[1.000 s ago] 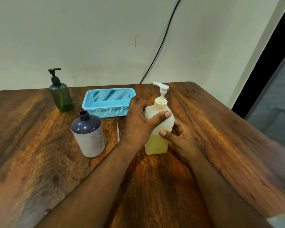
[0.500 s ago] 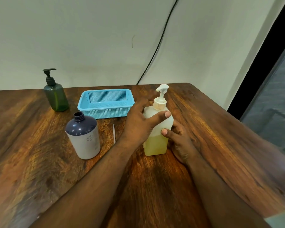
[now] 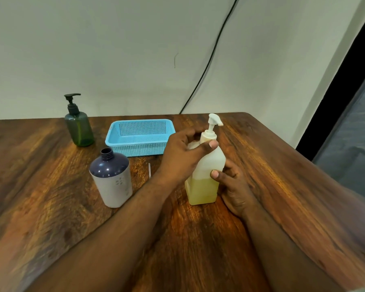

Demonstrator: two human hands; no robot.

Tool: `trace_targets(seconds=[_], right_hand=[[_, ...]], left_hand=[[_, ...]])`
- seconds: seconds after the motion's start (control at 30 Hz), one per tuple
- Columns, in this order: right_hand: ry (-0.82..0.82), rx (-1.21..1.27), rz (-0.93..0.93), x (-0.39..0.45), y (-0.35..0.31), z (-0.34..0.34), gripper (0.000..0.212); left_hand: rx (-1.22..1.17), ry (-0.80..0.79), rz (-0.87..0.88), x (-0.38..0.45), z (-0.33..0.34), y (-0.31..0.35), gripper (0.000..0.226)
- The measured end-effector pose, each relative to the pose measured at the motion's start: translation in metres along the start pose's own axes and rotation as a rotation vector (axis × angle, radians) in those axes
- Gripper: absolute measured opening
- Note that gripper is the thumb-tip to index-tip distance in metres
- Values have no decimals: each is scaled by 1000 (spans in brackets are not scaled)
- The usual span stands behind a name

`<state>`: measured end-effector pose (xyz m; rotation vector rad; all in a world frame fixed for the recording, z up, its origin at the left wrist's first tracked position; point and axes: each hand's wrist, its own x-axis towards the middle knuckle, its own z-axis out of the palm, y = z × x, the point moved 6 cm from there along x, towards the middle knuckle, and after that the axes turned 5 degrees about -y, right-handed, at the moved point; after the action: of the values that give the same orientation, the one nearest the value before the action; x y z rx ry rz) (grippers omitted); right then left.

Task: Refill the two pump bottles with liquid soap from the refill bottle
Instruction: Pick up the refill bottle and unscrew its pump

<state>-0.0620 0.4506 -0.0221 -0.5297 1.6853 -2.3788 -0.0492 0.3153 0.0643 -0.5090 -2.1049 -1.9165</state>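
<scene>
A translucent white pump bottle [image 3: 207, 182], about a third full of yellow soap, stands upright mid-table with its white pump head on. My left hand [image 3: 183, 157] curls round its shoulder just below the pump collar, thumb across the front. My right hand [image 3: 232, 182] grips its lower right side, thumb on the front. To the left stands a grey-white bottle with a dark blue top [image 3: 111, 178], its neck open and capless. A dark green pump bottle [image 3: 79, 127] with a black pump stands at the back left.
A light blue perforated basket [image 3: 122, 142] sits behind the bottles. A thin clear tube [image 3: 149, 170] lies on the wooden table [image 3: 51, 207] between the capless bottle and my left arm. A black cable runs down the wall. The table's right edge is close.
My left hand has slid up from the bottle's body to its shoulder by the pump collar. The pump nozzle has turned from pointing left to pointing right. My right hand stays put.
</scene>
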Motion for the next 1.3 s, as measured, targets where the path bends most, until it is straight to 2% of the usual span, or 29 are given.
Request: trace_targets(seconds=[0.2,0.4,0.5,0.73,0.83,1.07,1.13,1.3], right_hand=[[3,-40,-25,2,1,-3,73],[11,-42,-24,3,0,-5,68],[35,-59,-44,4,-1,-5,75],[58,-93,-32,2,-4,-5,82],[60,-115,-15,1,-4,-5,81],[62,-125,9,2,0,-9,66],[56,-121,16,2,0,-9,72],[55,-117,30,3,1,-10,63]], left_hand=[[-43,188,73,3,5,10,40],[-106,229,105,1,7,14,34],[-107,219,128,11,1,34,42],[-65,176,231,22,-11,78,42],[-76,233,270,18,-16,84,46],[-209,417,295,1,-35,80,48],[-242,459,301,-1,-39,79,46],[-267,502,326,-3,-44,82,46]])
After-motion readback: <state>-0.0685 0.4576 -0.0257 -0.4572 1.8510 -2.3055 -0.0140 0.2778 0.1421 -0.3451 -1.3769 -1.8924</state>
